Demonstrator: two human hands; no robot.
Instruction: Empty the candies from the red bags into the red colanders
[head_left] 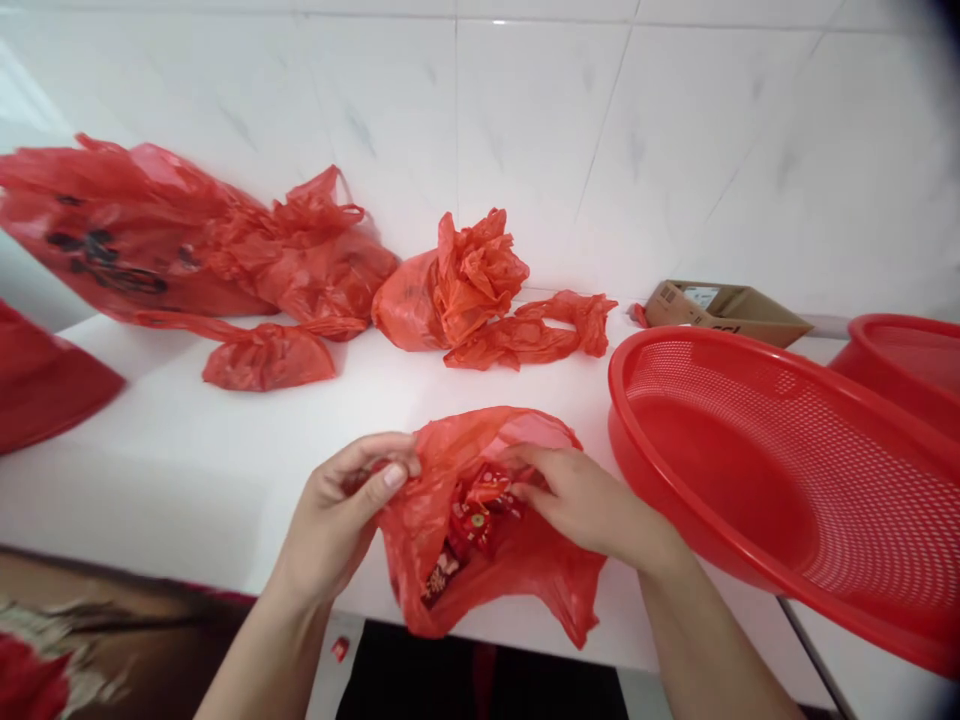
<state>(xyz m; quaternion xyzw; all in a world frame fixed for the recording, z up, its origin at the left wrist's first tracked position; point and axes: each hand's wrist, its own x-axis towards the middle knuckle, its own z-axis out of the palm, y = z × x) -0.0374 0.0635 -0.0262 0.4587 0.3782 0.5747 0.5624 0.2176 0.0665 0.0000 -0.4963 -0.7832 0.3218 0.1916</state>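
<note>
The thumb and fingers of your left hand [341,515] are pinched together on the left edge of a red plastic bag [420,515]. Your right hand [585,495] reaches into its mouth from the other side, fingers slightly curled beside the small wrapped pieces [472,520]; you can't tell from here whether they grip one. The bag lies open between your hands near the front edge of the white table [165,450], the pieces gathered inside.

To your right, just beyond that hand, stands a large red basket [735,480] with a perforated side, a second basket [911,350] behind it. Near the wall [525,120] sit a cardboard box [686,308], a crumpled bag [517,340], a bunched-up bag [420,300] and, farther left, a big printed bag [112,240]. A small flattish bag [266,357] rests in front of them.
</note>
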